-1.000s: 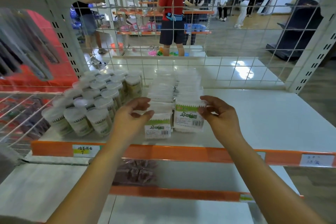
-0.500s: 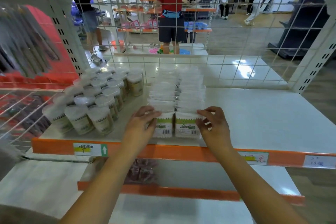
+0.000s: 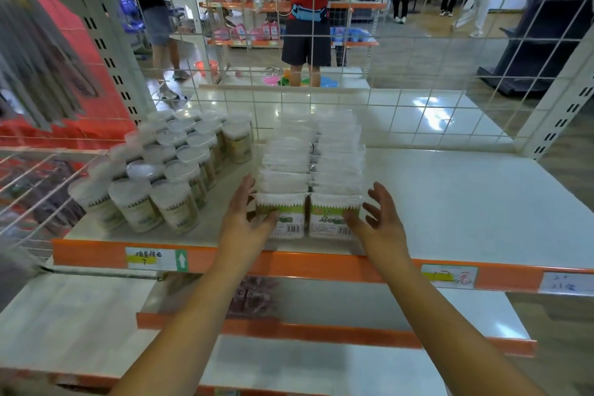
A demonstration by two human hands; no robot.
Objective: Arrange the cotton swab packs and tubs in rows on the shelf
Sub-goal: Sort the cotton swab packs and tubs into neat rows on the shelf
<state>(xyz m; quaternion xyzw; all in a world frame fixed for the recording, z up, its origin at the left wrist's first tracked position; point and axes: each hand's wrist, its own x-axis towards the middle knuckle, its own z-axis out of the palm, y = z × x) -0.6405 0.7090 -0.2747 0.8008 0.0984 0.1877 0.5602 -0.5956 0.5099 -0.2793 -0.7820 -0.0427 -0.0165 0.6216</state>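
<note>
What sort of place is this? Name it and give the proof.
Most likely a shop being stocked: orange-edged shelf with price labels, rows of cotton swab tubs and packs, more stocked shelving behind.

Bright even overhead light, glare on the floor tiles (image 3: 430, 106), blurred, bowed edges.

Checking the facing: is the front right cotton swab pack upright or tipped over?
Upright. The front right pack stands with its green label facing forward, level beside the front left pack.
</note>
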